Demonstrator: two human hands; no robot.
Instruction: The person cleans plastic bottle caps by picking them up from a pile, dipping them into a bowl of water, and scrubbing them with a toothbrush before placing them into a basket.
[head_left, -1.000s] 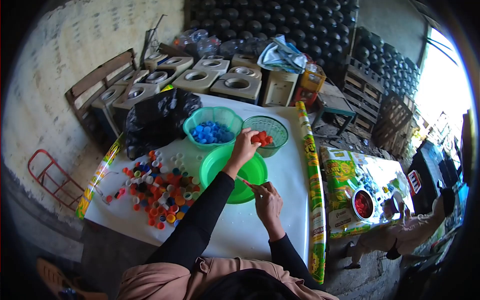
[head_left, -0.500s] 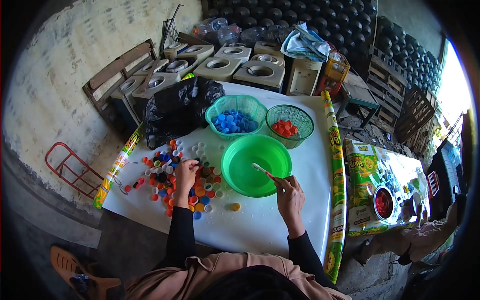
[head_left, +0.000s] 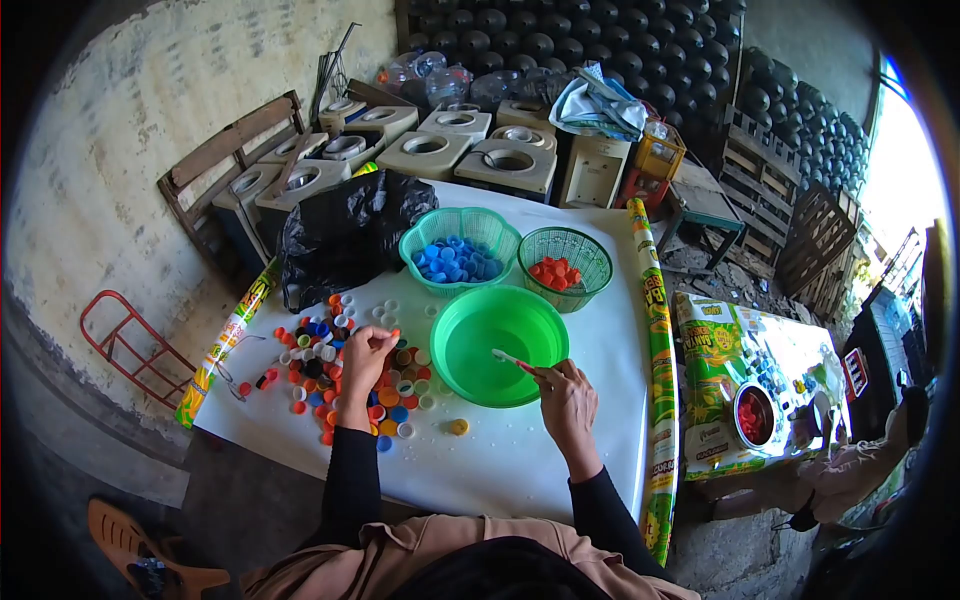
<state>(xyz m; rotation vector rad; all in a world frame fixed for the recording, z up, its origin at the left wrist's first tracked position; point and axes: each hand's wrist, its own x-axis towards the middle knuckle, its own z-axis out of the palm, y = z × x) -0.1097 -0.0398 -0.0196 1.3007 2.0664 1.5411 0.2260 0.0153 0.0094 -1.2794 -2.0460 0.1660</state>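
Observation:
My left hand (head_left: 364,368) is closed, with an orange cap (head_left: 395,333) between its fingertips, above a loose pile of coloured bottle caps (head_left: 390,397). In my right hand (head_left: 570,408) is a red and white toothbrush (head_left: 513,360), its head pointing left over the green basin (head_left: 556,345). The basin appears to hold water. Behind it stand a light green basket (head_left: 412,237) of blue caps (head_left: 458,260) and a darker green basket (head_left: 603,262) of red caps (head_left: 553,273). A yellow cap (head_left: 458,427) lies apart, near the basin.
A black plastic bag (head_left: 350,230) lies at the white table's (head_left: 500,462) back left. Glasses (head_left: 237,378) rest near its left edge. Rolled patterned covering (head_left: 662,400) lines the right edge. Farther right, a second table holds a metal pot (head_left: 753,415).
My left hand has risen slightly off the pile, and an orange cap now shows at its fingertips. The toothbrush stays over the basin in my right hand. The whole view has shifted slightly.

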